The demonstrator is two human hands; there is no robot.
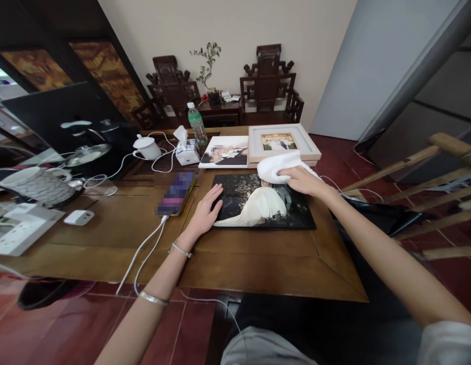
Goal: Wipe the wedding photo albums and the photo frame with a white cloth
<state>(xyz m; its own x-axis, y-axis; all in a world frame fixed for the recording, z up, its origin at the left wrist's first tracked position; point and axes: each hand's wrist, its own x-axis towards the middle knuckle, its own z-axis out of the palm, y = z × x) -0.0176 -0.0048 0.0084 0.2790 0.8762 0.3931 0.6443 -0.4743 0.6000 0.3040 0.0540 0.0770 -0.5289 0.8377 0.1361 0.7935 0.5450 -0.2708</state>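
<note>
Two hands, 1 dark photo panel [254, 208] flat on wooden table [258, 268], right side; L hand [208, 212] at its left edge, fingers together, thumb apart; R hand [301, 180] pinches white towel [275, 168], far edge; prob. best: L firm, wipe light & even.

Dark photo panel [262, 205] flat on table [254, 263]; white cloth [271, 168] bunched over far edge.
</note>
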